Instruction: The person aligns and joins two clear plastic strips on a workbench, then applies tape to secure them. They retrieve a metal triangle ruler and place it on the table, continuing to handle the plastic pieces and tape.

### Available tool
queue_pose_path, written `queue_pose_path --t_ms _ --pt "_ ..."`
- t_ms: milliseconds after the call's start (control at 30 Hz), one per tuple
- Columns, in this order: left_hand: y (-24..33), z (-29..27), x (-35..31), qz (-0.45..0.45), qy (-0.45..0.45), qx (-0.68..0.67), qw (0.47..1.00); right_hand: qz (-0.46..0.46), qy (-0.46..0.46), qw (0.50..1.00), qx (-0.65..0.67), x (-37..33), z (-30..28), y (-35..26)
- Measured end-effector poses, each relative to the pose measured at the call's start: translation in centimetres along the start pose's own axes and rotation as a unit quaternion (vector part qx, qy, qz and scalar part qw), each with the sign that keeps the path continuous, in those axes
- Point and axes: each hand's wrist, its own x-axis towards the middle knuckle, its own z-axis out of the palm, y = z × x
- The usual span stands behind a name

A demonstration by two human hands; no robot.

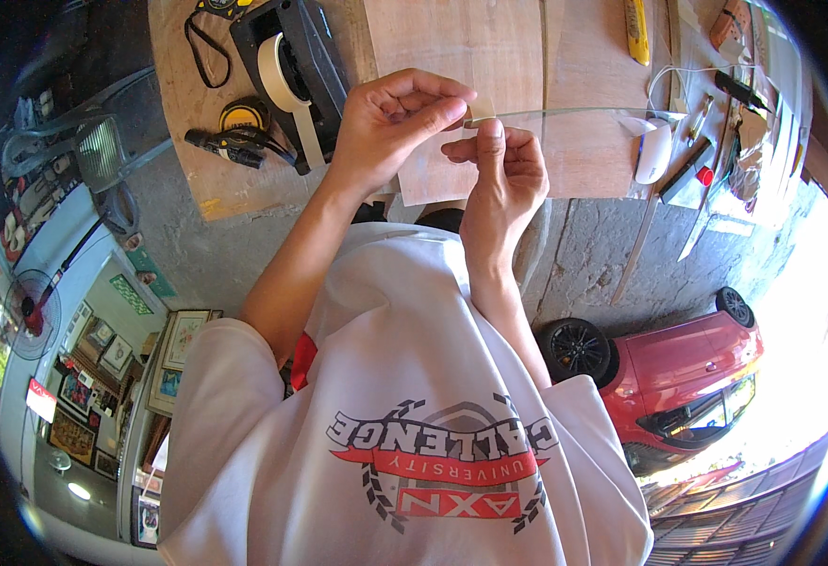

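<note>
My left hand [390, 124] is closed, its thumb and forefinger pinching a short strip of masking tape [483, 110]. The strip lies at the corner of a clear glass sheet [574, 127], whose greenish edge runs off to the right. Just below that corner is my right hand [505, 177], thumb up against the glass edge and tape, fingers curled in. It appears to grip the glass; the contact under the thumb is partly hidden. Left of my hands stands a black tape dispenser [329, 80] with a roll of masking tape [277, 74], its loose end hanging down.
A wooden worktable [433, 47] carries a tape measure [242, 115], a black flashlight [225, 148] and a yellow utility knife [636, 33]. A white computer mouse [654, 154] and assorted tools lie at right. Beyond the near edge are concrete floor and a red car [687, 363].
</note>
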Motion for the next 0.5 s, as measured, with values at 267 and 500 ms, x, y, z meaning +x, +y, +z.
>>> queue_pose_path --t_ms 267,500 --pt "0.14 0.16 -0.09 -0.011 0.009 -0.010 1.000 0.015 0.002 0.999 0.029 -0.76 0.59 -0.37" --pt "0.19 0.36 -0.07 -0.005 0.019 -0.004 1.000 0.022 0.010 0.996 0.080 -0.14 0.27 -0.66"
